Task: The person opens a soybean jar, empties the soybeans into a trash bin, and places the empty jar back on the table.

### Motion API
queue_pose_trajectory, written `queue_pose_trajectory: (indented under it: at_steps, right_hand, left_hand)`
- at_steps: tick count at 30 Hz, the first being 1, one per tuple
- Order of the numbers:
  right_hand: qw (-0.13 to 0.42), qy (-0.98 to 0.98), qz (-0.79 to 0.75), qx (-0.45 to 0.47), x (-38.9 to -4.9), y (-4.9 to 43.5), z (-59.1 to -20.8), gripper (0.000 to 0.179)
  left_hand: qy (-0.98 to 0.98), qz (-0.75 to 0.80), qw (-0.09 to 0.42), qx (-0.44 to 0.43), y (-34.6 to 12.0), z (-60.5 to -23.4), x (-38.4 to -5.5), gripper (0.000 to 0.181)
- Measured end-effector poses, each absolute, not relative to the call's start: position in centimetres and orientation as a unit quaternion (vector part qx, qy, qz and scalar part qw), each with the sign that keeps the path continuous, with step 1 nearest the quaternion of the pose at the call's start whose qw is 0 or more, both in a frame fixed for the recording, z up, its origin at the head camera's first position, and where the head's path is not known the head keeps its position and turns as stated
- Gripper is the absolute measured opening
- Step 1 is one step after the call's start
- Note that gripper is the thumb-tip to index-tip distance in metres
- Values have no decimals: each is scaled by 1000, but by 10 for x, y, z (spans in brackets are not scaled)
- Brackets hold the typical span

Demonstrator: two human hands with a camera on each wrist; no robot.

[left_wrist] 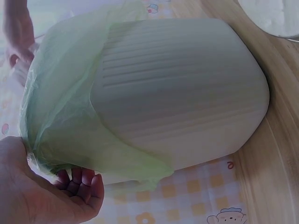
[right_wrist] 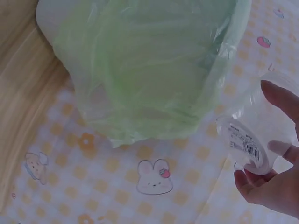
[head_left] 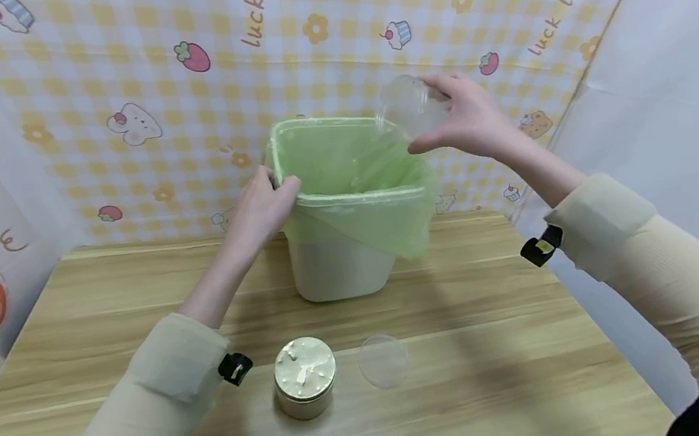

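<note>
A white bin (head_left: pixel 337 270) lined with a green plastic bag (head_left: pixel 338 147) stands at the back of the table. My left hand (head_left: pixel 260 206) grips its left rim, thumb on top and fingers curled under the bag's edge in the left wrist view. Over the bin's right rim, my right hand (head_left: pixel 467 113) holds a clear plastic container (head_left: pixel 408 104) tilted on its side, between thumb and fingers. A label with a barcode (right_wrist: pixel 252 151) shows on the container's end in the right wrist view. Whether anything is inside the container I cannot tell.
Nearer on the wooden table (head_left: pixel 488 380) stands a round metal tin (head_left: pixel 304 372) with a crumpled foil top. Beside it, on the right, lies a thin clear disc-shaped lid (head_left: pixel 383 361). A yellow checked cloth (head_left: pixel 171 147) hangs close behind the bin, with white cloth at both sides.
</note>
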State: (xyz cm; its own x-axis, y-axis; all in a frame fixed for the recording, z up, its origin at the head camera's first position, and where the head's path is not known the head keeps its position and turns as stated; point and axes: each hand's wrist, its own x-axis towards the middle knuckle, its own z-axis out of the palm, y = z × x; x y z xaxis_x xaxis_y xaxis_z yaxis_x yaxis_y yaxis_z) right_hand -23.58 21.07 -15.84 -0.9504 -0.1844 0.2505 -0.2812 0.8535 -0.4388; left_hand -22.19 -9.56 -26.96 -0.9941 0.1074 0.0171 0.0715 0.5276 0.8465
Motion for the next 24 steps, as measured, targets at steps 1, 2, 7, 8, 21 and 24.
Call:
queue_pose_trajectory:
  at_steps: [1,2,7,8,21,24]
  right_hand:
    - [96,-955,254,117,-234,216,-159,95]
    - [91,-952,270,114,-231,220,-160,91]
    - [61,-939,328,86,-218,243,-167,85]
    - [54,-935,341,82,-215,247,-168,85]
    - [22,-898,434,73,-172,288,-207,77]
    - [14,-887,455,75,-165,295,-218,77]
  left_hand:
    - [873,485,20,52,-95,-270,-221,44]
    - [873,485,20,52,-95,-270,-221,44]
    - [874,483,16,52,-94,-271,-219,44]
    - [874,483,16,52,-95,-271,-218,45]
    - [867,493,-24,61,-93,-275,-217,57]
    - [868,490,-38,65,-93,-277,-217,75]
